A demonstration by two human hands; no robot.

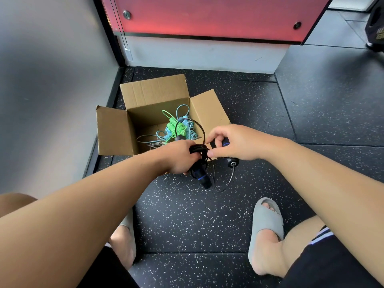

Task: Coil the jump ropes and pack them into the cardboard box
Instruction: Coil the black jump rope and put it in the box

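Black jump rope (199, 150): coil clenched in left hand (178, 156), free handle (230, 161) grasped by right hand (234, 142) (coiling judged nearly done); next, packing into cardboard box (112, 132) at twelve o'clock.

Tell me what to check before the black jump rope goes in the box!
1. Left hand grips the black rope coil: ok.
2. Right hand holds the second handle: ok.
3. All cord wound up: not ok, a loose loop hangs below that handle.
4. Cardboard box flaps open: ok.
5. Room left beside the green rope and blue rope: ok.
6. Coil fastened so it stays wound: cannot tell.
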